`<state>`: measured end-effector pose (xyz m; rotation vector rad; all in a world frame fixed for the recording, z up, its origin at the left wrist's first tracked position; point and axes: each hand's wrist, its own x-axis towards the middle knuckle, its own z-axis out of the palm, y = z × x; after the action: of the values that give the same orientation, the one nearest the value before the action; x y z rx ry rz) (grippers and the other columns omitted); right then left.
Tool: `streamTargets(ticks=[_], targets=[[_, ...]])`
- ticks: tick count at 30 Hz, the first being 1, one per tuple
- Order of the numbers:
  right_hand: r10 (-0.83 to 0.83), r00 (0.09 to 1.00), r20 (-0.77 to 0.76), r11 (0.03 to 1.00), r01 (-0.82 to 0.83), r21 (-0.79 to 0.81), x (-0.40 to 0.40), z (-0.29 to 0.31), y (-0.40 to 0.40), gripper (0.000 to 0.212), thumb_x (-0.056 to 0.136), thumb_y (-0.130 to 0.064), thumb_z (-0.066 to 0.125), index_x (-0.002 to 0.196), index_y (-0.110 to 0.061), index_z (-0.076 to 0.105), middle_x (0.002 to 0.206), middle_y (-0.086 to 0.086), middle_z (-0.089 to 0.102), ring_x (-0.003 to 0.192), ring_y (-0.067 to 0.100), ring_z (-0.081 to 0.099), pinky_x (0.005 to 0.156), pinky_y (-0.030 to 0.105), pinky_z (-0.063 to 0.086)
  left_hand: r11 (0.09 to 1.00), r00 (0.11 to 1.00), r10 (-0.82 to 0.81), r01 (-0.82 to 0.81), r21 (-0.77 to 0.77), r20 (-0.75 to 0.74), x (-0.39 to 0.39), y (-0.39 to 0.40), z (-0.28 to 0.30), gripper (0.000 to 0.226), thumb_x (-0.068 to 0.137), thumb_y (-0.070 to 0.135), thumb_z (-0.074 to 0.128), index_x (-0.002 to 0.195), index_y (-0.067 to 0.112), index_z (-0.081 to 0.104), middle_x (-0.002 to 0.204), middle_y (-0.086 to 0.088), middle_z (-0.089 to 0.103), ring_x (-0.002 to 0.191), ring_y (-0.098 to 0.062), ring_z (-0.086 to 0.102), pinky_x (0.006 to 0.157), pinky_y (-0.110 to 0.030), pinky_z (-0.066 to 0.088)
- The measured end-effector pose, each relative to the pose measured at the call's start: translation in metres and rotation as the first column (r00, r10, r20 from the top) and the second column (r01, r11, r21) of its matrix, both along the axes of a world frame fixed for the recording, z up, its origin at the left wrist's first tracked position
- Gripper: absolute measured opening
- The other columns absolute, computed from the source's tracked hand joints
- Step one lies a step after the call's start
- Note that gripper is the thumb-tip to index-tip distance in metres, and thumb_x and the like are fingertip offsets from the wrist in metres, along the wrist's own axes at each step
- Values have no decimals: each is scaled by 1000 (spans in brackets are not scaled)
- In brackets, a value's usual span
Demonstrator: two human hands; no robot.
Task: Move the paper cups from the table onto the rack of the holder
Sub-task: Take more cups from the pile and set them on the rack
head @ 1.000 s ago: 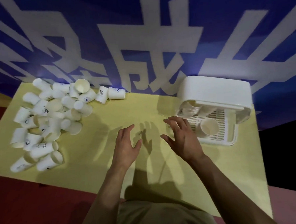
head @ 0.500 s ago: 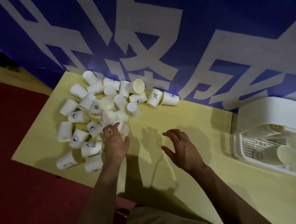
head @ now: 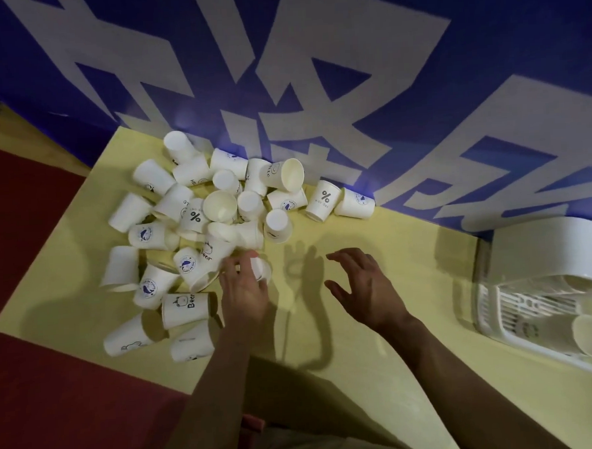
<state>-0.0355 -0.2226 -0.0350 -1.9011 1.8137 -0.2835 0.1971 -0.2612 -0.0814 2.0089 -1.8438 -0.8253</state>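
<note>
Left hand (head: 245,292) grips a paper cup (head: 261,269) at the pile's edge — right hand (head: 366,286) hovers (fingers spread).

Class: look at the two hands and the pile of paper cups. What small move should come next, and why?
Probably lift: the left hand already curls around a white paper cup at the pile's edge, while the white plastic holder sits far right and the right hand hovers empty.

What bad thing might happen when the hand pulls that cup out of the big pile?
1. The left hand grips a cup at the edge of the pile; neighbours leaning close by might roll away.
2. Cups near the table's left edge, like the lowest one, could fall off if bumped.
3. The holder sits far right, so the cup may slip on the way.
</note>
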Motion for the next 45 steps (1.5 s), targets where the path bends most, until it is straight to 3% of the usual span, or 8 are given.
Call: streamTargets(ticks=[7,12,15,22,29,35,42,45], targets=[[58,998,-14,998,-58,31,37,-16,-69,65,91,-31,75,147,-16,48,148,14,43,127,36,50,97,50,54,997,989,35,-45,-70,-144,7,13,2,47,91,36,67,120,1,55,115,-12,52,94,-26,54,71,-30,35],[139,986,-98,990,-138,13,66,-26,-115,75,91,-28,74,156,-18,36,156,16,33,129,36,49,97,50,54,993,988,100,-106,-48,-120,14,32,-2,58,85,33,78,133,14,52,119,-5,54,92,-11,52,69,-26,43],[219,959,-179,975,-211,62,75,-31,-129,70,94,-28,69,156,-24,36,156,13,34,126,34,49,98,48,53,994,992,106,-107,-10,-65,16,35,-3,60,87,37,76,139,19,53,124,-6,52,98,-20,57,73,-35,51],[155,977,-143,986,-144,87,54,-34,-115,46,93,-27,69,133,-14,50,136,10,47,115,32,53,79,49,58,997,1000,15,-15,75,-7,12,40,-16,64,83,32,78,137,9,53,122,-13,48,94,-11,39,71,-25,39],[51,983,-179,988,-23,154,15,-39,-78,52,90,-33,73,126,-7,45,121,13,51,100,35,58,70,43,52,965,998,-12,-3,262,55,-4,39,-34,72,77,36,74,140,17,43,119,-12,52,101,-32,56,81,-42,50],[81,968,-239,938,7,346,-7,-48,-43,81,94,-43,68,157,-33,18,132,11,41,99,37,64,77,49,59,978,972,-84,38,205,221,-26,37,-34,92,76,40,72,156,27,28,117,-7,53,103,-32,55,78,-46,50],[-27,988,-149,954,70,290,-23,-47,-20,51,97,-40,63,139,-16,49,145,12,45,110,39,63,80,45,56,983,998,-67,69,168,-14,-33,29,-25,65,80,60,68,131,34,38,116,5,54,106,-22,56,89,-47,45],[-103,992,-79,972,117,202,-32,-39,-7,45,94,-39,69,128,-12,60,146,11,48,107,35,65,78,46,58,990,989,-77,90,105,-123,-38,29,-12,66,75,50,76,124,30,36,116,8,48,104,-24,56,84,-45,51]])
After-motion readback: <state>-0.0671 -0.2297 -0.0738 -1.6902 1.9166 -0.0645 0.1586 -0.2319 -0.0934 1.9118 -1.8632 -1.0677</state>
